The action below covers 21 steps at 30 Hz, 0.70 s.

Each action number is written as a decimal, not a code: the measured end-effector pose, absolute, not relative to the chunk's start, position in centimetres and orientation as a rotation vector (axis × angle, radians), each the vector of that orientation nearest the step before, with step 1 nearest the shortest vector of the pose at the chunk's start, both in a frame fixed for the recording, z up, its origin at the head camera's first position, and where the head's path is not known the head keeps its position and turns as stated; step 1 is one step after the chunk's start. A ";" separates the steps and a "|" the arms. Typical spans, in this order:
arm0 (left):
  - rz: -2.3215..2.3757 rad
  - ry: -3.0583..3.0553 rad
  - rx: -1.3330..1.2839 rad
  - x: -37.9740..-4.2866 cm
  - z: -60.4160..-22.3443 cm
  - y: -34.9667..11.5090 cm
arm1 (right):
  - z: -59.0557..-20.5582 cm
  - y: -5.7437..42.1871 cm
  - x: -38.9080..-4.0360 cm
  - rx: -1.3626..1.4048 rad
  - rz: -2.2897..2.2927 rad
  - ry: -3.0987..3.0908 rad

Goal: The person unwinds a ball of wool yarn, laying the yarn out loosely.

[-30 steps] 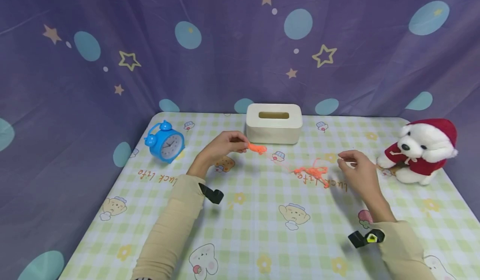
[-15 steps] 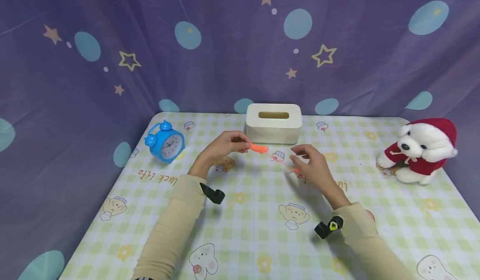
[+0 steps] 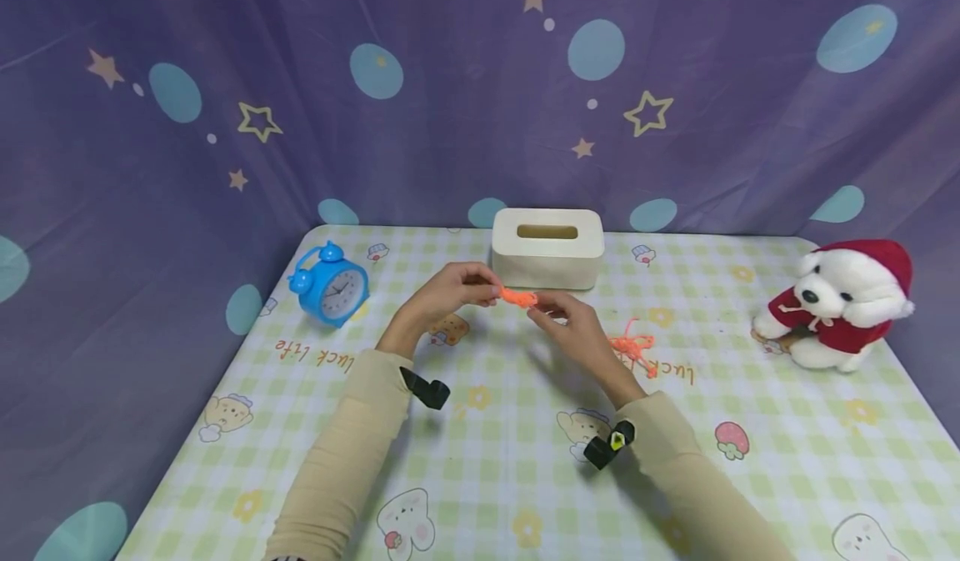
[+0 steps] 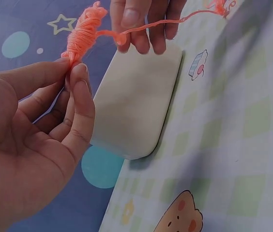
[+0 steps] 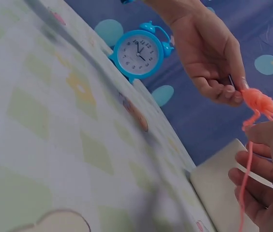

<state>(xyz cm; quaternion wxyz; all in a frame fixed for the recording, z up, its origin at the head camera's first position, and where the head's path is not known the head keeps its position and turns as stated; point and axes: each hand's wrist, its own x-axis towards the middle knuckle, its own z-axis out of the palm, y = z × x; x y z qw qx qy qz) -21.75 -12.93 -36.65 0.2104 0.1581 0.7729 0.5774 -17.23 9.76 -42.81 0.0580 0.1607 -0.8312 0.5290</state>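
A small wound bundle of orange yarn [image 4: 85,36] is pinched at one end between the thumb and fingertips of my left hand [image 3: 450,291]. My right hand [image 3: 576,332] is close beside the bundle's other end. Its thumb and forefinger pinch the yarn strand [image 5: 246,188] that leaves the bundle, as the right wrist view shows. From there the strand runs past the right fingers. A loose tangle of the same yarn [image 3: 634,349] lies on the table, partly behind the right wrist in the head view.
A cream tissue box [image 3: 547,262] stands just behind the hands. At the back left is a blue alarm clock [image 3: 330,284], and a white plush bear [image 3: 836,303] in red sits at the right. The checked tablecloth [image 3: 480,461] spreads in front, with a purple curtain [image 3: 465,86] behind.
My right hand has travelled left from beside the loose tangle to the bundle, uncovering the tangle again after passing over it. The left hand stays nearly still with the bundle.
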 end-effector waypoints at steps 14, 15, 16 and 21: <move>1.649 2.145 0.422 -21.8 -37.0 -13.2 | -41.8 10.9 -14.7 0.612 1.668 -2.573; 1.653 2.140 0.417 -21.8 -37.0 -13.2 | -41.0 11.2 -14.2 0.602 1.669 -2.573; 1.648 2.144 0.417 -21.8 -37.1 -13.2 | -40.2 11.5 -13.8 0.581 1.670 -2.574; 1.647 2.147 0.402 -21.9 -37.3 -13.3 | -36.7 13.4 -12.1 0.500 1.677 -2.528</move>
